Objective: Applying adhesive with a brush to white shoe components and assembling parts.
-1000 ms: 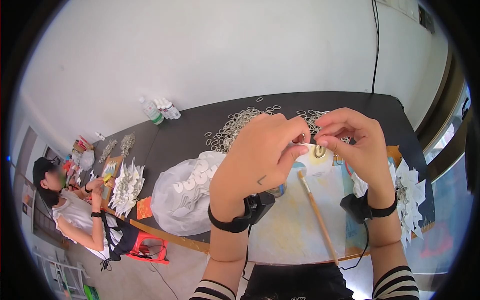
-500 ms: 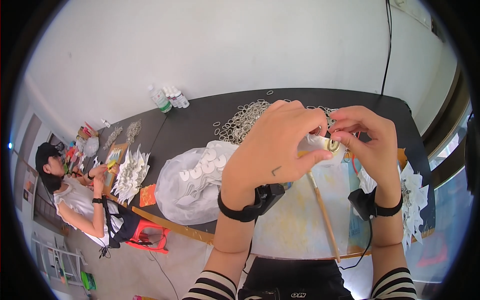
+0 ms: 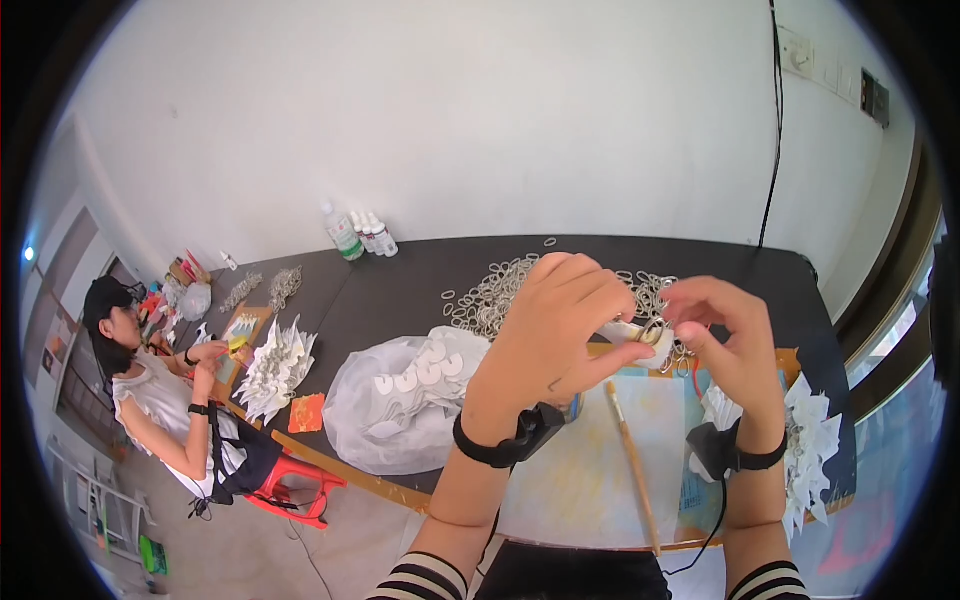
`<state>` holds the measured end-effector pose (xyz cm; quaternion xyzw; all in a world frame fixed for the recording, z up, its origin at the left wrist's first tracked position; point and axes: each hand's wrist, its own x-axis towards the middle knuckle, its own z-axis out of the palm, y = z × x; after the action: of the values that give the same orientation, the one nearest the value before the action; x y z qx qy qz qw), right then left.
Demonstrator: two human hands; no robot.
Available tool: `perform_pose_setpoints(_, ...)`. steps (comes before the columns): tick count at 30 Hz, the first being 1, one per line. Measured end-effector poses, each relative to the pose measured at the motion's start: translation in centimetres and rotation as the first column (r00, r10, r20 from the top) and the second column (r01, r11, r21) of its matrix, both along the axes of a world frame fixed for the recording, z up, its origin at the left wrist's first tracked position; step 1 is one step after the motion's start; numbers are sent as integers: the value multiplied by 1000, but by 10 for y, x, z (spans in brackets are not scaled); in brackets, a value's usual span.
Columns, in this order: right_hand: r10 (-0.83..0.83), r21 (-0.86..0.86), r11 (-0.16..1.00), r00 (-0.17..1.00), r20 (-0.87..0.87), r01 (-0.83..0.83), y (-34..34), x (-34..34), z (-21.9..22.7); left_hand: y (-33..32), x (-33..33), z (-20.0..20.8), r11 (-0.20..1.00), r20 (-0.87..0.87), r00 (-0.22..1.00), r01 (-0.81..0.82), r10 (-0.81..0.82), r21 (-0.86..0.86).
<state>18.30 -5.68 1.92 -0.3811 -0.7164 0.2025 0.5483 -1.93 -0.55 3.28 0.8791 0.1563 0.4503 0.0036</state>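
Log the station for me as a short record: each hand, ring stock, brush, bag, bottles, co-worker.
Left hand: fingers pinch a white piece bearing a metal ring
Right hand: fingers bent close to that ring; contact unclear
Ring stock: loose pile on the dark table, beyond the hands
Brush: lying on the pale sheet
Bag: translucent, left of the left hand, with white pieces
Bottles: grouped near the wall
Co-worker: at far left, hands around something yellow

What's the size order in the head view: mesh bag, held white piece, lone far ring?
Largest to smallest:
1. mesh bag
2. white piece, partly hidden by the left hand
3. lone ring
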Motion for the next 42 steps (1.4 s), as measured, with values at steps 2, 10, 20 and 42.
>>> perform_pose_setpoints(2,23,-21,1000,999,24,-23,2,1,-1,2,-3,-3,998,49,999,-21,18,52)
perform_pose_setpoints(10,-251,348,919,955,161,183,-7,-12,6,2,-4,-5,887,205,963,-247,177,390)
perform_pose_setpoints(20,-86,313,948,995,58,64,-40,-6,32,-39,-19,-33,589,314,873,-485,374,647)
perform_pose_setpoints(42,-1,-32,999,998,63,3,-25,-10,18,-23,0,-28,452,284,890,-430,357,782)
